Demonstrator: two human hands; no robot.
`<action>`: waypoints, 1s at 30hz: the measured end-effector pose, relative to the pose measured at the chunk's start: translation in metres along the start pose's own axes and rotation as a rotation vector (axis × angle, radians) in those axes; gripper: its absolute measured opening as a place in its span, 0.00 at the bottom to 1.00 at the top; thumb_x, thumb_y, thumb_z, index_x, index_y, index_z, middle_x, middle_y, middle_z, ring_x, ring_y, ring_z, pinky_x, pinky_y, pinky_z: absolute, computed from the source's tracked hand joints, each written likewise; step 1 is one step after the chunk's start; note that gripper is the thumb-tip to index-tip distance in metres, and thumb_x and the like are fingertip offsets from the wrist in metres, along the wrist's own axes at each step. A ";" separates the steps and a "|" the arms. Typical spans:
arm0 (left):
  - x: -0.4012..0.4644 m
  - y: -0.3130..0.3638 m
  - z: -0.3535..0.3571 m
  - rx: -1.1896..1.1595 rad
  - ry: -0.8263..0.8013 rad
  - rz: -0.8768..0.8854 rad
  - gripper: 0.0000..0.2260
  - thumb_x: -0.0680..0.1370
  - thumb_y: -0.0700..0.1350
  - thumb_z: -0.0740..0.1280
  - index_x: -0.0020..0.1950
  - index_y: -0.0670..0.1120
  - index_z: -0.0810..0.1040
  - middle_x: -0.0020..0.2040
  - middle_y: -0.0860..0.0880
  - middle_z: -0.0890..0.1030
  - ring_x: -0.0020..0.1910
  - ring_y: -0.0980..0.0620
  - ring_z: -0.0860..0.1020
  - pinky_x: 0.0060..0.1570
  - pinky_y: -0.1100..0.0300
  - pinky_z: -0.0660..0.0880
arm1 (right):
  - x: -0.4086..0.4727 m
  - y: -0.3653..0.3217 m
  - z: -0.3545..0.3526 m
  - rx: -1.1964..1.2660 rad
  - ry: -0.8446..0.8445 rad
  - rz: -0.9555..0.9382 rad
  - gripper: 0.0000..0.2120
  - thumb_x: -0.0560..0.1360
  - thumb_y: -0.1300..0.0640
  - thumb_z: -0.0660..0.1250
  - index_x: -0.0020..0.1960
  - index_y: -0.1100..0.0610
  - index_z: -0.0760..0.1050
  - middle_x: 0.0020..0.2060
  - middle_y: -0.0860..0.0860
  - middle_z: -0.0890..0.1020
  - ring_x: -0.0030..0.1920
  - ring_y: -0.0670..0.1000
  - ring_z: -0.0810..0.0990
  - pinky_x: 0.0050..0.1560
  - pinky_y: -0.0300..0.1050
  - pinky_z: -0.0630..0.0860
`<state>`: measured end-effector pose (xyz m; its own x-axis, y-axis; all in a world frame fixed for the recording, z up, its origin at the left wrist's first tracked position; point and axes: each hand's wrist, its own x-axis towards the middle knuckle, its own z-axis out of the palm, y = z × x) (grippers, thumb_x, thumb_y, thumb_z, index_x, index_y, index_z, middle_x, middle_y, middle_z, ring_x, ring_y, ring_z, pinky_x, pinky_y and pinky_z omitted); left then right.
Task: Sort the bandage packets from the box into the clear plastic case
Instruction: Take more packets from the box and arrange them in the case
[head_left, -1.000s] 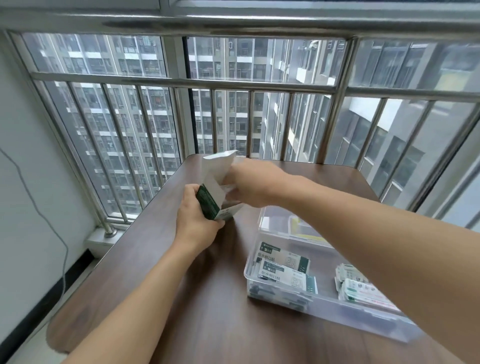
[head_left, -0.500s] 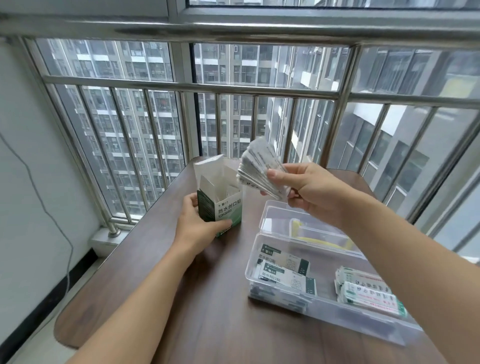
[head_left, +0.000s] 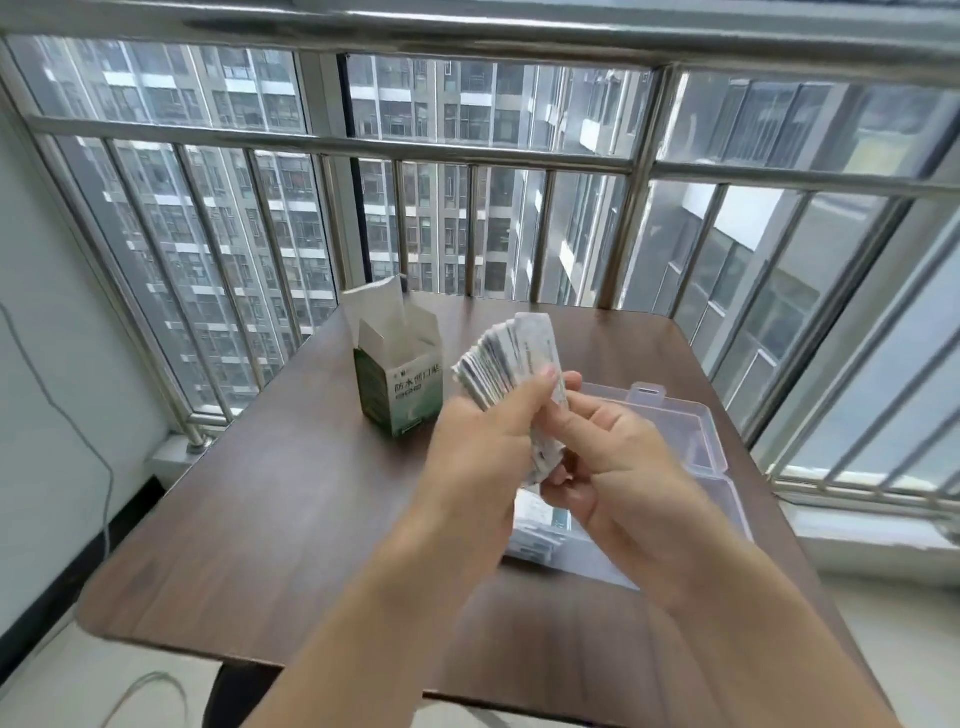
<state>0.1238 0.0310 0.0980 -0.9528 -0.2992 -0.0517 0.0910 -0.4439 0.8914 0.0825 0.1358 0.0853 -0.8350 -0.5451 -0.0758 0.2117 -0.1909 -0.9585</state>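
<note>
A fanned stack of white bandage packets (head_left: 511, 358) is held above the table between both hands. My left hand (head_left: 480, 457) grips the stack from the left with its thumb on top. My right hand (head_left: 618, 467) holds it from the right and below with curled fingers. The green-and-white box (head_left: 402, 384) stands upright on the table with its top flaps open, left of the hands and apart from them. The clear plastic case (head_left: 675, 431) lies open behind and under my hands; a few packets (head_left: 535, 525) inside it show below my wrists.
The brown wooden table (head_left: 291, 519) ends at a metal window railing (head_left: 467, 156) along the far and right sides. A white wall with a thin cable (head_left: 78, 431) runs on the left. The table's rounded front edge lies near the bottom.
My right hand pulled the stack of packets out of the box and brought it over the case. My left hand let go of the box and joined the right hand on the stack.
</note>
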 end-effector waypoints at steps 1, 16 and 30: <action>0.002 -0.004 0.005 -0.017 0.009 -0.029 0.09 0.80 0.44 0.68 0.52 0.38 0.83 0.51 0.36 0.84 0.41 0.44 0.81 0.35 0.54 0.76 | -0.004 -0.002 -0.002 -0.100 0.047 -0.023 0.11 0.78 0.52 0.67 0.43 0.59 0.79 0.32 0.54 0.75 0.28 0.46 0.66 0.30 0.37 0.61; -0.011 -0.025 0.018 0.105 -0.331 -0.261 0.14 0.74 0.44 0.71 0.59 0.45 0.82 0.52 0.46 0.86 0.47 0.51 0.85 0.34 0.62 0.81 | -0.032 -0.001 -0.062 -0.079 0.335 -0.256 0.07 0.74 0.60 0.73 0.45 0.66 0.83 0.36 0.58 0.83 0.37 0.55 0.81 0.36 0.47 0.81; -0.017 -0.039 0.026 -0.008 -0.278 -0.267 0.14 0.75 0.48 0.69 0.58 0.44 0.82 0.52 0.43 0.86 0.49 0.46 0.86 0.35 0.59 0.83 | -0.036 0.012 -0.060 0.073 0.441 -0.340 0.19 0.71 0.54 0.75 0.53 0.67 0.79 0.46 0.63 0.85 0.48 0.63 0.86 0.51 0.65 0.82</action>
<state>0.1287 0.0751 0.0760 -0.9854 0.0675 -0.1562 -0.1692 -0.4824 0.8594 0.0847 0.2017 0.0602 -0.9923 -0.0532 0.1114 -0.0849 -0.3611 -0.9287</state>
